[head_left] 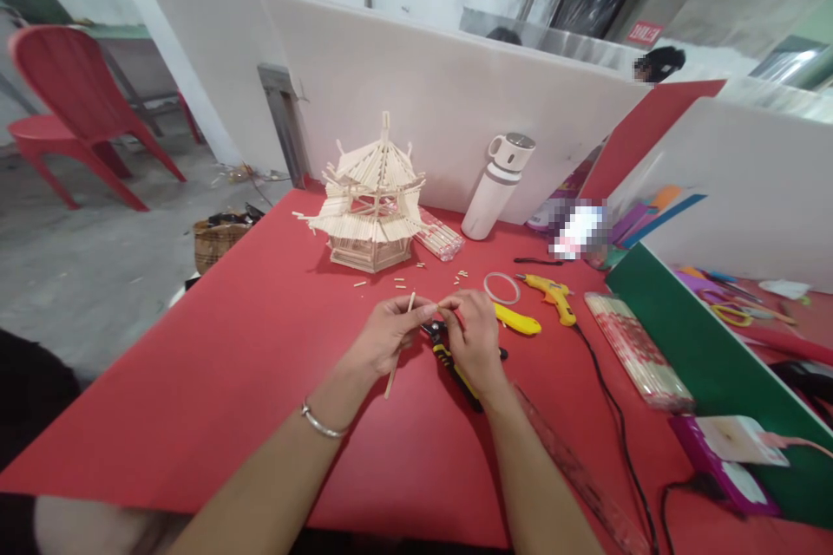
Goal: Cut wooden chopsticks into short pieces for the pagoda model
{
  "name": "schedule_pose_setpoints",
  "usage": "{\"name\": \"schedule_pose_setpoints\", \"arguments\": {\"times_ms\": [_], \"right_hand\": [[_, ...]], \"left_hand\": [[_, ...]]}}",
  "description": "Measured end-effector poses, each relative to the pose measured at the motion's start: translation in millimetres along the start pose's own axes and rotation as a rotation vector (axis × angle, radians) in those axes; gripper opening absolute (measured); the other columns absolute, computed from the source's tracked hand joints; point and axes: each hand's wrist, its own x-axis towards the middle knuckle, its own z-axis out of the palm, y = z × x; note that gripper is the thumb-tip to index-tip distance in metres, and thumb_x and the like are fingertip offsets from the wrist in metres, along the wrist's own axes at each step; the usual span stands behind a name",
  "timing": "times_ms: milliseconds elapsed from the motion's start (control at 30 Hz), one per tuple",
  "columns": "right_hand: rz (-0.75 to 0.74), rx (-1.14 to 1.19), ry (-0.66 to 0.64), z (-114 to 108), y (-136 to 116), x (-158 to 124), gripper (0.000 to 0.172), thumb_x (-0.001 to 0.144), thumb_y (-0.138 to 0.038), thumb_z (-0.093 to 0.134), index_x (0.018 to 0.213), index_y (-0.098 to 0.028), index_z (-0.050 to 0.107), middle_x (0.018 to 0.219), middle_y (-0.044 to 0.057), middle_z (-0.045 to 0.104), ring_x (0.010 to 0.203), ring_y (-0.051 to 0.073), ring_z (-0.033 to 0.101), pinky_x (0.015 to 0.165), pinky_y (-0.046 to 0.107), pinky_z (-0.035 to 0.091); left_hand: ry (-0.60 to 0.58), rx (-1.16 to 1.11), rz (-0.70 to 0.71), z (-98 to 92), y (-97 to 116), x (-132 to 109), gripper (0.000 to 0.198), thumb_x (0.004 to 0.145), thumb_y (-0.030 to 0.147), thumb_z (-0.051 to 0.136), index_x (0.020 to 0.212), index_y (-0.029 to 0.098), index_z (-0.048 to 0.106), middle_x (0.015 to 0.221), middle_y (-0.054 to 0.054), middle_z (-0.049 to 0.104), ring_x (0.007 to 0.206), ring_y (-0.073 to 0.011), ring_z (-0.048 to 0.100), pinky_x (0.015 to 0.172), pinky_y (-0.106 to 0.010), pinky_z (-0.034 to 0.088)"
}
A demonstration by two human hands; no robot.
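Observation:
A thin wooden stick [391, 378] slants through my left hand [383, 336], whose fingers are closed on it. My right hand [476, 342] is closed in a pinch, its fingertips meeting the left ones; whatever lies between them is too small to make out. Under the right hand rest black-and-yellow pliers [463, 380], partly covered by it. Beyond both hands a pagoda model [370, 230] built of wooden sticks stands upright on the red table [214, 364]. Short cut stick pieces [399, 286] lie scattered in front of the model.
Right of my hands lie a yellow utility knife [519, 320], a roll of tape [501, 287], a yellow glue gun [552, 295] with its cord, and packaged sticks [638, 351]. A white thermos [495, 191] stands by the back partition. A clear ruler [573, 464] lies beside my right forearm.

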Motion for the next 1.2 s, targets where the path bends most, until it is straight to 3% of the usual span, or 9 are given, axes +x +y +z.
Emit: {"name": "schedule_pose_setpoints", "arguments": {"times_ms": [133,200,300,433,567,733,833,1033,1200], "right_hand": [[-0.032,0.007,0.002,0.5,-2.3,-1.5,0.017,0.099,-0.031,0.055,0.093,-0.024,0.069,0.094,0.006,0.065,0.094,0.024,0.056,0.091,0.042,0.040],[0.029,0.128,0.014,1.4,-3.4,-1.8,0.014,0.096,-0.034,0.061,0.103,-0.025,0.069,0.098,0.005,0.065,0.097,0.023,0.057,0.093,0.040,0.042],[0.172,0.387,-0.077,2.4,-3.2,-2.1,0.026,0.091,-0.036,0.069,0.115,-0.026,0.068,0.101,0.004,0.064,0.095,0.021,0.060,0.088,0.035,0.048],[0.243,0.598,-0.172,2.6,-0.7,-3.2,0.024,0.088,-0.038,0.072,0.109,-0.026,0.073,0.090,0.001,0.062,0.083,0.017,0.061,0.078,0.030,0.050],[0.239,0.685,-0.204,2.4,0.6,-3.9,0.025,0.089,-0.039,0.071,0.109,-0.025,0.075,0.092,0.002,0.063,0.085,0.017,0.062,0.079,0.031,0.051],[0.260,0.591,-0.127,2.5,-2.2,-1.9,0.016,0.086,-0.033,0.073,0.099,-0.026,0.077,0.082,0.000,0.061,0.075,0.015,0.058,0.071,0.028,0.048],[0.237,0.490,-0.033,2.6,-3.1,-0.6,0.011,0.083,-0.031,0.075,0.093,-0.026,0.077,0.083,0.000,0.062,0.079,0.016,0.058,0.074,0.029,0.048],[0.195,0.422,-0.040,1.1,-2.3,-0.3,0.008,0.085,-0.031,0.074,0.091,-0.026,0.076,0.083,0.000,0.062,0.082,0.018,0.059,0.077,0.030,0.047],[0.161,0.391,-0.054,-0.2,-6.2,-0.5,0.027,0.083,-0.033,0.077,0.109,-0.028,0.074,0.090,0.001,0.063,0.088,0.020,0.059,0.081,0.033,0.048]], "left_hand": [[-0.004,-0.044,-0.020,-3.2,-0.5,2.7,0.041,0.055,0.038,0.094,0.068,0.010,0.066,0.055,0.002,0.059,0.037,0.0012,0.028,0.037,-0.017,0.011],[-0.033,-0.087,-0.048,-5.1,-0.7,3.2,0.041,0.055,0.037,0.094,0.069,0.010,0.066,0.060,0.001,0.062,0.038,0.0017,0.029,0.037,-0.016,0.013],[-0.080,-0.109,-0.085,-7.6,-2.2,3.2,0.040,0.059,0.038,0.092,0.075,0.010,0.068,0.060,0.003,0.060,0.037,0.0021,0.028,0.037,-0.015,0.014],[-0.134,-0.080,-0.128,-9.7,-3.5,3.3,0.040,0.065,0.040,0.090,0.074,0.009,0.067,0.058,0.003,0.058,0.037,0.0022,0.028,0.037,-0.015,0.015],[-0.131,-0.075,-0.149,-9.4,-2.1,3.8,0.043,0.062,0.041,0.091,0.066,0.010,0.062,0.055,0.004,0.055,0.037,0.0021,0.028,0.036,-0.015,0.014],[-0.069,-0.067,-0.116,-3.7,-4.0,4.2,0.051,0.056,0.048,0.093,0.067,0.010,0.061,0.051,0.004,0.054,0.035,0.0017,0.027,0.036,-0.015,0.011],[-0.053,-0.114,-0.100,-1.1,-6.1,4.0,0.051,0.063,0.054,0.088,0.068,0.011,0.061,0.052,0.004,0.054,0.035,0.0012,0.025,0.035,-0.015,0.013],[-0.096,-0.095,-0.148,-6.2,-5.7,4.1,0.038,0.062,0.036,0.091,0.075,0.010,0.067,0.062,0.000,0.063,0.038,0.0015,0.028,0.036,-0.015,0.013],[-0.095,-0.104,-0.151,-8.7,-2.1,3.5,0.034,0.062,0.031,0.090,0.073,0.009,0.067,0.057,0.001,0.060,0.038,0.0019,0.027,0.037,-0.013,0.015]]}}
